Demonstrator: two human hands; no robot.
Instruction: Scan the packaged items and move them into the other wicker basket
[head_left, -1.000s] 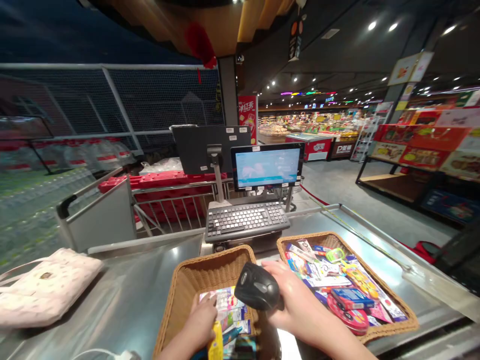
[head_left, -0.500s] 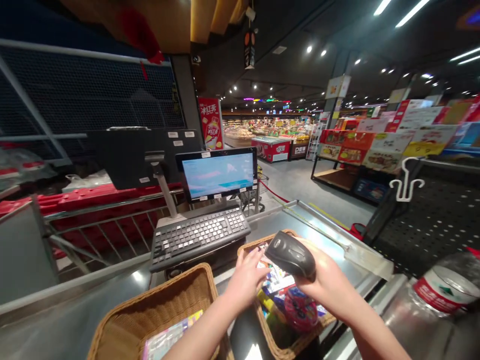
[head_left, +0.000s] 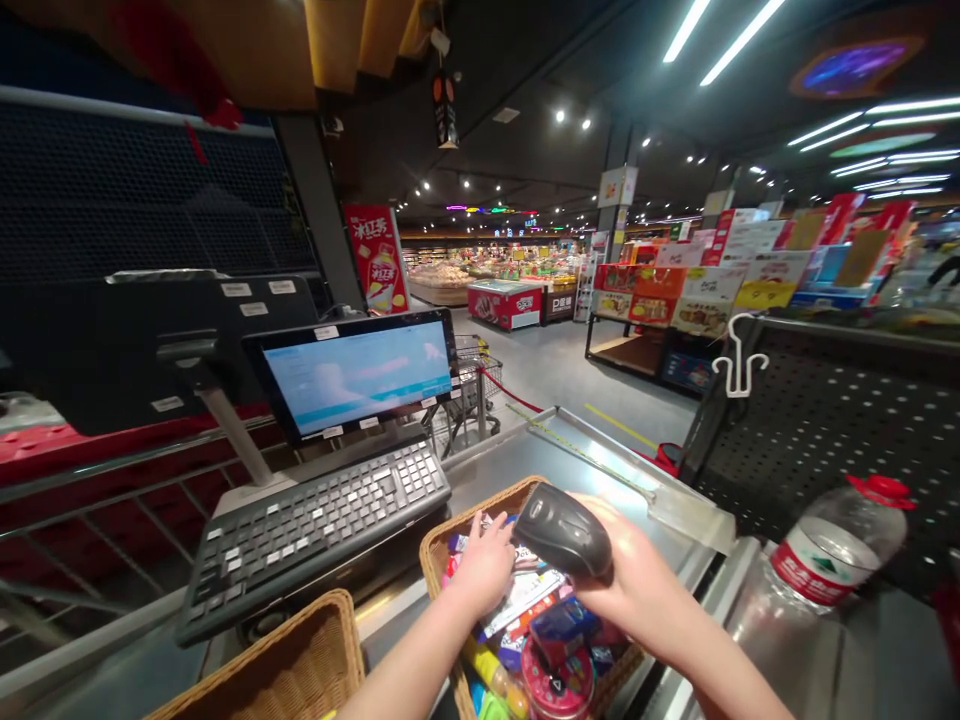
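My right hand (head_left: 634, 585) is wrapped round a black barcode scanner (head_left: 562, 530), held just above the right wicker basket (head_left: 439, 555). That basket is full of small colourful snack packets (head_left: 540, 620) and a round red tin (head_left: 556, 680). My left hand (head_left: 486, 565) reaches into the same basket, palm down on the packets with fingers curled; what it grips, if anything, is hidden. A second wicker basket (head_left: 285, 665) stands at the lower left.
A black keyboard (head_left: 315, 525) and a lit till screen (head_left: 356, 372) stand behind the baskets on the steel counter (head_left: 525, 460). A plastic water bottle with a red cap (head_left: 825, 555) lies at the right beside a black perforated panel (head_left: 847, 430). Shop shelves fill the background.
My left hand left the left basket and went across into the right basket. My right hand carried the scanner to the right over that basket. My view swung right.
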